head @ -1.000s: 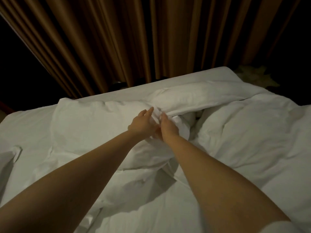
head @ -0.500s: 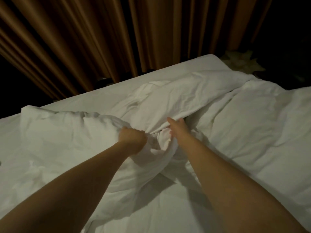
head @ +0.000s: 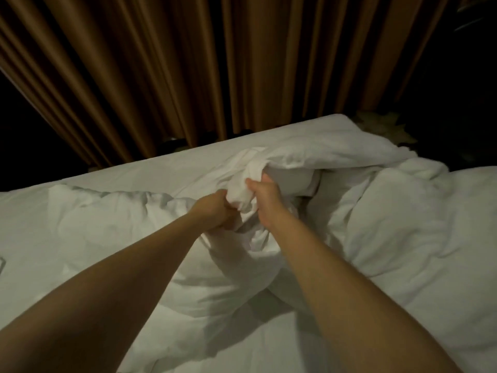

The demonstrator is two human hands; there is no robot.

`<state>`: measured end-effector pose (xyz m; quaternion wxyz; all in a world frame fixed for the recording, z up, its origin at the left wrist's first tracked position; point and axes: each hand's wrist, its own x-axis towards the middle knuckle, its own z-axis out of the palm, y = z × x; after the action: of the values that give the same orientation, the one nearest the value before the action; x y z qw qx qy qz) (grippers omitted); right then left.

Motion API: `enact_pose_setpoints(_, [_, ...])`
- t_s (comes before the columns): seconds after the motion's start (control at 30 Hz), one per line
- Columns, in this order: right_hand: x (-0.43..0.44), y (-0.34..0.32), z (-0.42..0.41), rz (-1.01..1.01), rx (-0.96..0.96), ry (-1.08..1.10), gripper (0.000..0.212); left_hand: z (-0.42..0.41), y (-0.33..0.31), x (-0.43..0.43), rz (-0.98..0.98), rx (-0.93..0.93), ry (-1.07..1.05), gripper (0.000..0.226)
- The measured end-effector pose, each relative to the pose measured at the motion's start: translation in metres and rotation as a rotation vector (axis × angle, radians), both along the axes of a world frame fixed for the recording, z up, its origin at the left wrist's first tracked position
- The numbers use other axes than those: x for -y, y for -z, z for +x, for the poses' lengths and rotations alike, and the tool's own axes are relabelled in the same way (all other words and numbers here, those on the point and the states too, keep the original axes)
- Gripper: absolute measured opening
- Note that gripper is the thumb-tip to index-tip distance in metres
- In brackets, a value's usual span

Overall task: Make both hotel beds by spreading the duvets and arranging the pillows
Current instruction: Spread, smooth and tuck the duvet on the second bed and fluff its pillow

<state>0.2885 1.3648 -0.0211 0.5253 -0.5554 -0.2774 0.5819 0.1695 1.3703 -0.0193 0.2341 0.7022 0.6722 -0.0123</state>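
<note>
Both hands are gripping one bunched fold of the white duvet (head: 390,238) near the middle of the bed (head: 113,173). The left hand (head: 215,211) is clenching it in a tight fist; the right hand (head: 265,200) is curling its fingers round the same bunch, just beside. The rumpled duvet is lying across the bed, brown curtains (head: 188,63) hanging beyond the far edge.

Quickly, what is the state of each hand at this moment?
Left hand: closed, gripping the bunched duvet.
Right hand: closed, gripping the same bunch.
</note>
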Motion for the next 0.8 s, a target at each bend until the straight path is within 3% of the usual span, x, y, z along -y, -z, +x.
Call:
enact_pose_setpoints(0.07, [0.015, -0.018, 0.003, 0.039, 0.017, -0.028, 0.038, 0.005, -0.008, 0.009, 0.025, 0.173, 0.076, 0.009])
enact_pose_setpoints(0.17, [0.03, -0.041, 0.009, 0.068, 0.035, -0.037, 0.036, 0.001, -0.018, 0.021, 0.072, 0.343, 0.064, 0.016])
enact_pose_setpoints(0.27, [0.038, -0.064, 0.013, 0.084, -0.037, -0.026, 0.01, -0.017, -0.049, 0.026, 0.11, 0.522, -0.095, 0.023])
enact_pose_setpoints(0.37, [0.046, -0.081, 0.004, 0.01, -0.255, 0.071, 0.011, -0.041, -0.093, 0.039, 0.106, 0.792, -0.264, 0.024])
enact_pose_setpoints(0.5, [0.053, -0.099, -0.014, -0.028, -0.433, 0.193, 0.025, -0.079, -0.137, 0.065, 0.158, 0.996, -0.204, 0.023])
enact_pose_setpoints(0.6, [0.055, -0.116, -0.028, -0.003, -0.406, 0.235, 0.026, -0.119, -0.152, 0.077, 0.145, 0.958, -0.162, 0.023])
enact_pose_setpoints(0.67, [0.059, -0.124, -0.031, 0.001, -0.372, 0.272, 0.025, -0.137, -0.156, 0.083, 0.065, 0.833, -0.084, 0.026])
enact_pose_setpoints(0.73, [0.065, -0.128, -0.029, 0.005, -0.331, 0.324, 0.031, -0.145, -0.154, 0.087, 0.117, 0.425, 0.03, 0.037])
enact_pose_setpoints(0.8, [0.073, -0.128, -0.025, 0.025, -0.28, 0.375, 0.039, -0.145, -0.148, 0.085, 0.303, -0.028, 0.11, 0.037])
